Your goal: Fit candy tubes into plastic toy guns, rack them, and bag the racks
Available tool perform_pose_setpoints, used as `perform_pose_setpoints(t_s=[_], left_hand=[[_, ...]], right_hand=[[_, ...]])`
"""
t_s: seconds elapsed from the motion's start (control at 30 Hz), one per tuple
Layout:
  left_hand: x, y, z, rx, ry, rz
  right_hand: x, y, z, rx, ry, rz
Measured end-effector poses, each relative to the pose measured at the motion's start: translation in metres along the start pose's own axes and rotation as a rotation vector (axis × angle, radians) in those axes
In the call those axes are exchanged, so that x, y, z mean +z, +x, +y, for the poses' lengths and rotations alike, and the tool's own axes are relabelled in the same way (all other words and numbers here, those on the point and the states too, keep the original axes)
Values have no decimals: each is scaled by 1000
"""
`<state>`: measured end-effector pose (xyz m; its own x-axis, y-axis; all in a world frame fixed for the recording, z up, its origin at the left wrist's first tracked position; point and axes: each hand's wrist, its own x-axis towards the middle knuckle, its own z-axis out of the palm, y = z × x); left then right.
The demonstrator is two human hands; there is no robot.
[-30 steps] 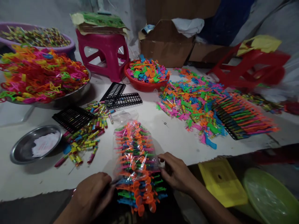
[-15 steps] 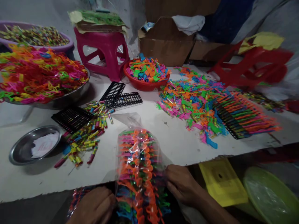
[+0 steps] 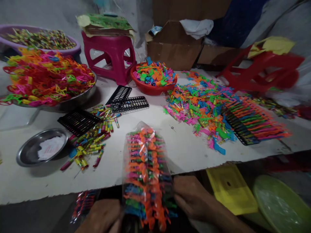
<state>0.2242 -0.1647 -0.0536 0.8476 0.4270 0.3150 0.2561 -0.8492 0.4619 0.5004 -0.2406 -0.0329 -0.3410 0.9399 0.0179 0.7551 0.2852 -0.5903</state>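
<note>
Left of the clear bag's point(image 3: 147, 171) lower end, the left hand point(image 3: 103, 213) curls, blurred; I can't tell whether it grips. The bag lies between both hands, glossy, packed with multicoloured plastic pieces point(image 3: 133, 177), orange rounds point(image 3: 155, 165) down its middle. Right of it, the right hand point(image 3: 188, 194) bends its fingers, tips hidden, hold unclear.

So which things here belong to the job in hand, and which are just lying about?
Job, it seems:
clear bag of bright pieces, between left hand and right hand
loose bright pieces
black racks

Probably just lying about:
magenta stool
red stool
cardboard box
</note>
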Motion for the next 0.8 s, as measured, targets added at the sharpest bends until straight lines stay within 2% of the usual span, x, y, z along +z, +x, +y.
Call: perform_pose_setpoints(t_s=[0.17,0.2,0.3,0.37,0.43,0.53,0.67,0.73,0.8], left_hand=[[-31,42,-11,-277,30,151],[-39,53,-14,-321,44,161],[-59,81,-19,-396,102,153],[-62,91,-22,-395,160,151],[-53,95,-25,-394,218,174],[-24,89,-31,-438,266,244],[21,71,-35,-501,267,326],[35,65,-34,-531,272,349],[40,64,-33,-549,255,390]], right_hand=[[-39,38,5,169,172,139],[-49,47,6,184,219,116],[-74,72,10,211,292,-73],[-83,83,12,227,155,-78],[-83,90,14,292,-115,66],[-66,90,23,410,-394,222],[-32,79,41,431,-325,275],[-20,72,46,423,-251,388],[-15,69,45,356,-170,510]])
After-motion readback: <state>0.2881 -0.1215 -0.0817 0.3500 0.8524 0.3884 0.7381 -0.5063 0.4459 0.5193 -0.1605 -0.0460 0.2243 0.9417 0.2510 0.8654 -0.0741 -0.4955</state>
